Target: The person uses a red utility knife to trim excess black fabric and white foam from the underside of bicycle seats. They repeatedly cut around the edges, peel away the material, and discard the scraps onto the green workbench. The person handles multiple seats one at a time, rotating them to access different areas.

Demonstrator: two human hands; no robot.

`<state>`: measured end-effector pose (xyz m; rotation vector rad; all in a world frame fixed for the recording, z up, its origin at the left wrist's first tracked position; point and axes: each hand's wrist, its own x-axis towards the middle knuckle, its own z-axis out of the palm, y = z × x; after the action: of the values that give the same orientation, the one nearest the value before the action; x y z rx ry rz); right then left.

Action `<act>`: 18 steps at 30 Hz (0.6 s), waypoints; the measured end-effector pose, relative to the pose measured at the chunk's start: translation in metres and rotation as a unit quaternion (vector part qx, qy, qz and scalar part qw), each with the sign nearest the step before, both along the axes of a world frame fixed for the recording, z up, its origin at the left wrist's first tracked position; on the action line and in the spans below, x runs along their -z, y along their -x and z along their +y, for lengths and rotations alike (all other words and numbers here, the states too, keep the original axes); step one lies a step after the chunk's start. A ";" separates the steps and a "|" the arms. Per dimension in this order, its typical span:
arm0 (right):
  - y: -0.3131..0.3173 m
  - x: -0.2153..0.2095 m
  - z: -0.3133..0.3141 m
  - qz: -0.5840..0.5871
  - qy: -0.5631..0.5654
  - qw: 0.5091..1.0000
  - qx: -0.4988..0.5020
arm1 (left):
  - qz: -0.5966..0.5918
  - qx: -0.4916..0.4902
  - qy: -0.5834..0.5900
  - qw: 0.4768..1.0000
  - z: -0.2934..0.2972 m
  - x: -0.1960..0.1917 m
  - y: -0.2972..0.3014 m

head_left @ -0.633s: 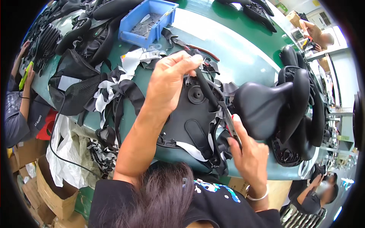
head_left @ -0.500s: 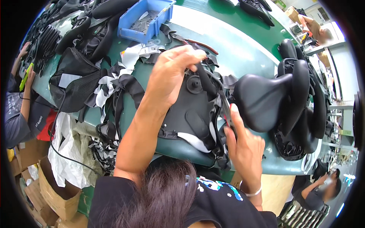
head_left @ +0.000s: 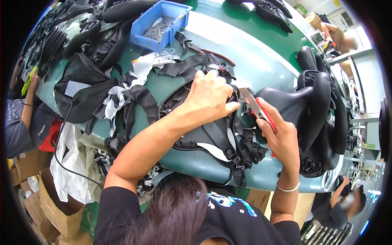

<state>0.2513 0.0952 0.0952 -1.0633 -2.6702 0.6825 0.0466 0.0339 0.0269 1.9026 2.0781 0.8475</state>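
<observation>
A black bicycle saddle (head_left: 204, 134) lies upside down on the table in front of me, its underside showing and a white strip along its near right edge. My left hand (head_left: 210, 98) rests on its far part, fingers curled down over it, covering what they press on. My right hand (head_left: 279, 136) is closed round a red utility knife (head_left: 265, 115). The blade is out, pointing up and left, a little apart from the saddle's right edge. Black cover scraps (head_left: 251, 149) hang at that edge, and a dark strip (head_left: 179, 69) curves along the far side.
Finished black saddles (head_left: 281, 110) are stacked at right. A blue bin (head_left: 147, 42) of small grey parts and red-handled pliers (head_left: 218, 56) stand beyond. Scraps and a black mesh bag (head_left: 79, 90) lie left. Another person's hand (head_left: 30, 83) holds a green tool at far left.
My left hand has come down from the raised strip onto the saddle. The knife has moved right and up, off the saddle's edge. More of the saddle's left rim shows.
</observation>
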 end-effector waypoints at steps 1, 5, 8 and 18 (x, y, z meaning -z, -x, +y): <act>-0.001 0.000 0.000 0.006 -0.006 1.000 -0.010 | -0.051 0.008 0.017 0.999 0.001 0.003 0.003; 0.009 -0.009 0.006 -0.071 -0.088 0.988 -0.105 | -0.168 0.023 0.054 0.984 0.000 0.011 0.009; 0.020 -0.009 -0.001 -0.149 -0.145 0.970 -0.129 | -0.210 -0.001 0.055 0.976 0.003 0.010 0.006; -0.008 -0.004 -0.086 -0.194 -0.066 0.979 -0.020 | -0.881 -0.024 -0.157 0.446 0.001 0.003 0.053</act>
<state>0.2593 0.0090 0.0989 -1.2145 -3.0184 0.3218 -0.0062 0.0350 0.0237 0.0791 0.4640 1.9060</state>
